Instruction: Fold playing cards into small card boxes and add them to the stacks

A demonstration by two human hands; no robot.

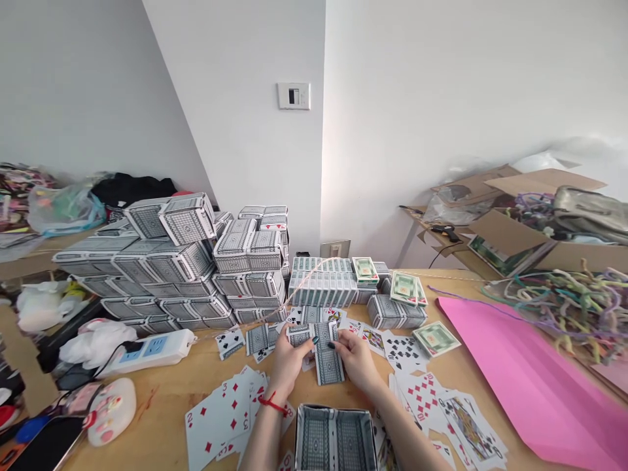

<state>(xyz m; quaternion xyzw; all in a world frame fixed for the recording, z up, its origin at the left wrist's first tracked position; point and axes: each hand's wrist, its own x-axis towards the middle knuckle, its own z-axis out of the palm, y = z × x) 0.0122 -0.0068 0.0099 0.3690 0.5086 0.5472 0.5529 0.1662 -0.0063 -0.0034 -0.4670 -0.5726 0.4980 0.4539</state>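
In the head view, my left hand (288, 360) is closed on a playing card (299, 335) with its grey patterned back showing. My right hand (354, 356) pinches another playing card (330, 363), upright and back side out, which overlaps the left one's edge. Whether the two cards are joined I cannot tell. Below my hands, between the forearms, stands an open box made of cards (336, 409). Loose playing cards lie around them, such as the two of diamonds (209, 425) on the left and the ten of diamonds (422, 399) on the right.
Stacks of card-built blocks (189, 219) rise at the back left. Card packs (436, 339) lie at the right, beside a pink sheet (520, 386) and tangled yarn (564, 314). A power strip (152, 350), a phone (52, 448) and a white mouse-like object (112, 412) are at the left.
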